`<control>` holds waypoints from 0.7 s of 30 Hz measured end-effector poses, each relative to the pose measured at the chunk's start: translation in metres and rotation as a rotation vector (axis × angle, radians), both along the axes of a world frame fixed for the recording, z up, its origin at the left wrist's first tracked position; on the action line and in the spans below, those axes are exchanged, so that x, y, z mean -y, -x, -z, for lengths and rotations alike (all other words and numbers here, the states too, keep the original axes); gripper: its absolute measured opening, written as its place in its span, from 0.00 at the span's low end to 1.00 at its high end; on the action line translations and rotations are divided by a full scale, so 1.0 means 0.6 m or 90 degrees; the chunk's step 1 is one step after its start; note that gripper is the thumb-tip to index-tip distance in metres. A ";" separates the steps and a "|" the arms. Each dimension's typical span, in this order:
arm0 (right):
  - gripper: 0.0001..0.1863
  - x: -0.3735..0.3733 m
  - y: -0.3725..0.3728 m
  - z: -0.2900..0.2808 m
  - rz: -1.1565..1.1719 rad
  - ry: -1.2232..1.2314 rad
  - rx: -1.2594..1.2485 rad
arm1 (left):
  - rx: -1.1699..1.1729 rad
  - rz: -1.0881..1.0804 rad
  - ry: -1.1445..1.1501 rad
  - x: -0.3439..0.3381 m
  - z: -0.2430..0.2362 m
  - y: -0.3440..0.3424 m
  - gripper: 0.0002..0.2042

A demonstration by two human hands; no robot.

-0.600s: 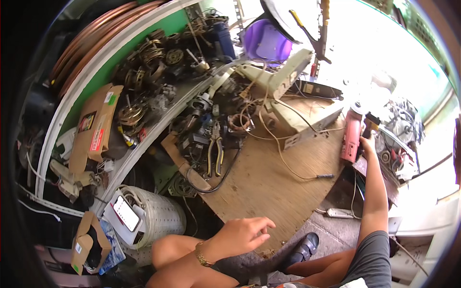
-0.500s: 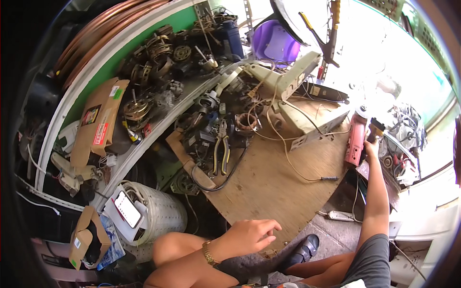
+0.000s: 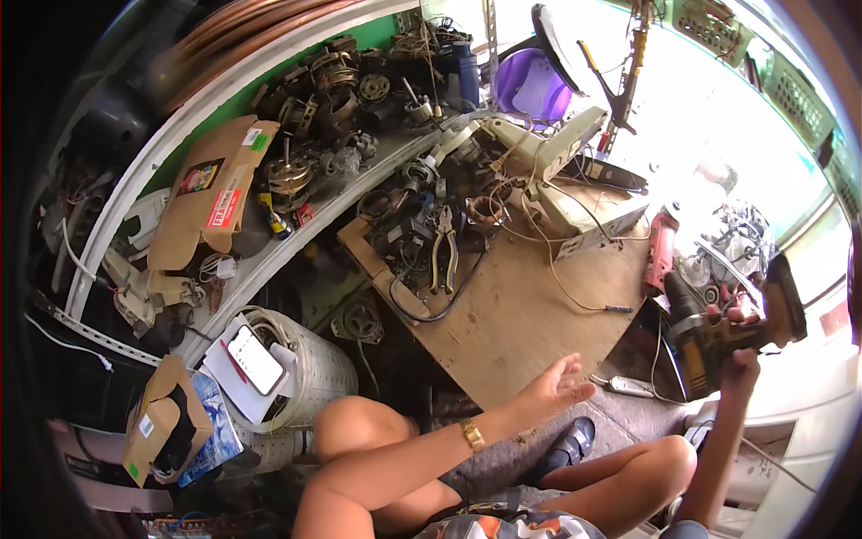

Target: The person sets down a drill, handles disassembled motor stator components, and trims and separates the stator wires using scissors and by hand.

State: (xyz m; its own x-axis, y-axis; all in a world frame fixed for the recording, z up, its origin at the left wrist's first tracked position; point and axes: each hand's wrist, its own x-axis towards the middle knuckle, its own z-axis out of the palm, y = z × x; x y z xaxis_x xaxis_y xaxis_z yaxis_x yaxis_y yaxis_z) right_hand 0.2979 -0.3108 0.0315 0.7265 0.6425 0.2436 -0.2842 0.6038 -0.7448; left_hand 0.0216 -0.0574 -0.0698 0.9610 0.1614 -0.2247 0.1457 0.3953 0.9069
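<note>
A black and yellow cordless drill (image 3: 696,346) is raised at the right, with my right hand (image 3: 740,352) wrapped round its grip. My left hand (image 3: 555,388) hovers over the near edge of a wooden board (image 3: 503,314). Its fingers are loosely stretched, with nothing in them. On the board lie pliers with yellow and black handles (image 3: 444,251), a copper-wound motor ring (image 3: 486,210) and a cream plastic fan stand (image 3: 584,216) with trailing cable. A red cylindrical power tool (image 3: 662,242) stands at the board's right edge, beyond the drill.
Motor parts (image 3: 289,177) and an opened cardboard box (image 3: 202,198) crowd the shelf at left. Below, a phone (image 3: 255,359) rests on paper atop a white drum (image 3: 319,377). A power strip (image 3: 628,386) lies on the floor near the drill. A purple tub (image 3: 530,85) stands at the back.
My right hand has lifted the drill from beside the red tool and brought it nearer. My left hand has moved right and its fingers have opened out. The view has shifted.
</note>
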 end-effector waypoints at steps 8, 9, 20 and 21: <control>0.39 -0.235 0.313 0.075 -0.147 -0.148 -0.170 | 0.069 -0.278 0.084 -0.028 -0.133 0.053 0.27; 0.37 -0.250 0.341 0.082 -0.173 -0.118 -0.189 | 0.060 -0.335 0.072 -0.051 -0.142 0.075 0.23; 0.28 -0.182 0.350 0.071 -0.336 0.275 0.108 | 0.046 -0.160 -1.070 -0.128 -0.332 0.092 0.28; 0.30 -0.188 0.338 0.065 -0.210 0.276 0.127 | 0.021 -0.115 -1.115 -0.126 -0.325 0.089 0.29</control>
